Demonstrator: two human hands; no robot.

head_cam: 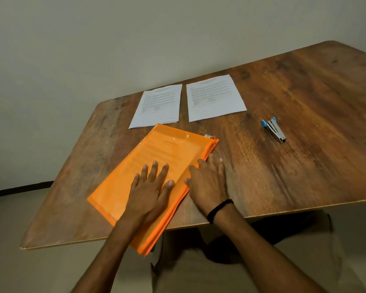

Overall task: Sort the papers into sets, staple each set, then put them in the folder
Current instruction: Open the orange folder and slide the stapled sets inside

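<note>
an orange zip folder (156,149) lies slantwise on the wooden table (304,92), its near corner past the front edge, printed paper showing faintly through it. the left hand (151,187) presses flat on it, fingers spread. the right hand (207,182), black band (219,209) at its wrist, rests at the zipper edge, blurred. beyond lie two paper sets (159,104) (215,97) side by side; a blue stapler (274,129) sits well apart on the right.

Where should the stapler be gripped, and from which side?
Grip the stapler across its metal mid-body, coming from above with fingers on its two long sides. It lies alone on the table, its long axis running from the blue rear end at far left to the metal nose at near right, so both flanks are free. The right hand, at the zip edge of the folder, is nearer.
</note>
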